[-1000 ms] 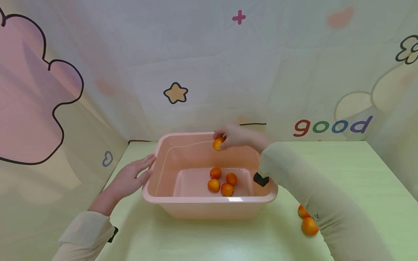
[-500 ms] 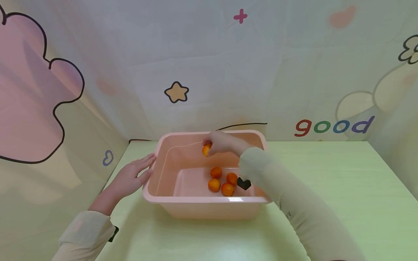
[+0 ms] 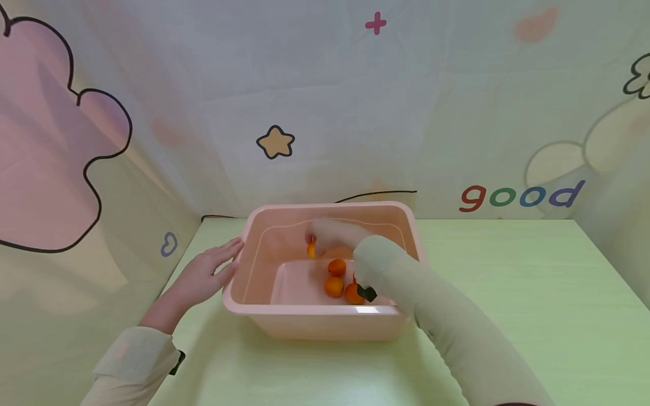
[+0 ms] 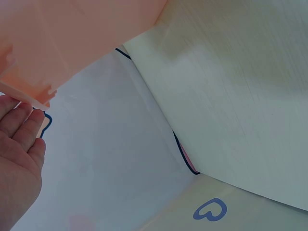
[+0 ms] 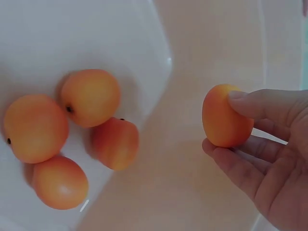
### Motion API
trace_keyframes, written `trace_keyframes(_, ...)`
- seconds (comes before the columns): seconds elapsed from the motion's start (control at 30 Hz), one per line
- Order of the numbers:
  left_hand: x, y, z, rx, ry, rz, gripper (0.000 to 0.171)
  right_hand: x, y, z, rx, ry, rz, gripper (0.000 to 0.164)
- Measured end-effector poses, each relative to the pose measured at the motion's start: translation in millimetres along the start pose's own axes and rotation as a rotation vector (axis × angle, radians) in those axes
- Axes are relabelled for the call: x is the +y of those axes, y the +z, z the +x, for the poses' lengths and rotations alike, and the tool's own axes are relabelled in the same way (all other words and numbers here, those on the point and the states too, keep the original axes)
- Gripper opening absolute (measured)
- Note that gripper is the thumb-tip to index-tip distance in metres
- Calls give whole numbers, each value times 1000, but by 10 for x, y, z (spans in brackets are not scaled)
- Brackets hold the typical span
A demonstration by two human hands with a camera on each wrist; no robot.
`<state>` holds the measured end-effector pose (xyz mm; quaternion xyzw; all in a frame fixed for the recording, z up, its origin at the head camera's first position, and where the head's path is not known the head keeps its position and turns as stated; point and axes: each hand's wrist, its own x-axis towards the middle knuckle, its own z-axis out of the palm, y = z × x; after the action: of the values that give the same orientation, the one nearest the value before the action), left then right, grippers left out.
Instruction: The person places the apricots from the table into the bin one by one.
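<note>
- Grips orange oval fruit in right hand, within pink rectangular plastic basin, above its floor.
- Touches basin's left rim with left hand, fingers extended.
- Risks scattering four round orange fruits on basin floor through early release.

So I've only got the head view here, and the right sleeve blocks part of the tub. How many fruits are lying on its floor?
Observer: Four orange fruits lie on the tub's floor, seen from the right wrist.
Operator: And the grip, what does it look like?
Observer: The right hand holds a fifth fruit between its thumb and fingers.
Operator: Any marks on the four?
Observer: Yes, three show a dark spot.
</note>
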<state>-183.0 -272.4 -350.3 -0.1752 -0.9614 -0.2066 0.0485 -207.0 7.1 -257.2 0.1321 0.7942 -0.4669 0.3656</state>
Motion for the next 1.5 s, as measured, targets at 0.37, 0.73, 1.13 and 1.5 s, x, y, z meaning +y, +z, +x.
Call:
trace_keyframes(0.37, 14, -13, 15, -7, -1, -1, 47, 82, 90, 432, -102, -122, -121, 23)
trace_keyframes(0.73, -1, -12, 24, 4, 14, 8, 46, 161, 167, 965, -120, -148, -193, 28)
trace_keyframes(1.13, 4, 5, 31, 6, 14, 8, 46, 290, 227, 1305, -147, -137, -178, 32)
trace_keyframes(1.5, 36, -3, 11, -4, 1, -5, 47, 191, 174, 1045, -222, -248, -351, 35)
